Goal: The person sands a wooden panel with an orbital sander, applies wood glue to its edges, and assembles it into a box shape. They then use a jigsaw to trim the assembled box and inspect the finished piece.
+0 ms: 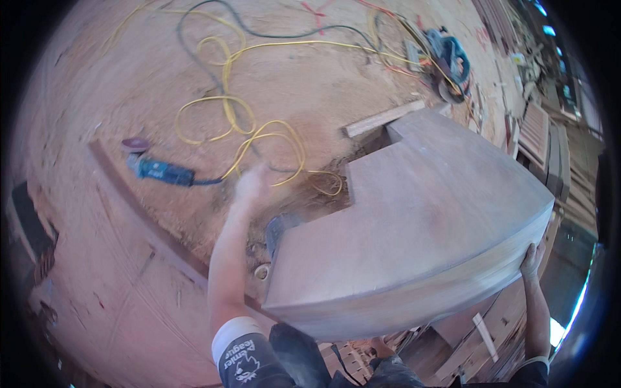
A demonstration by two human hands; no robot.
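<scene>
A large, thick wooden piece [414, 207] with a curved outer side and a notched inner edge lies in front of me. My right hand [532, 260] grips its edge at the far right end, with the fingers against the curved side. My left hand [252, 184] is in the air left of the notch, smeared by motion, and its fingers cannot be made out. Nearest to that hand are a looped yellow cord [284, 139] and, further left, a blue angle grinder [162, 171] with a round disc [134, 145]. The grinder lies on the dusty ground.
A long, narrow board [145, 236] runs across the ground at my left. Behind the notch lies a short wooden strip [385, 118]. A blue power tool [451, 61] stands at the back right among tangled cords. Stacked planks [540, 136] line the right side. A dark shoe [278, 229] shows beside the piece.
</scene>
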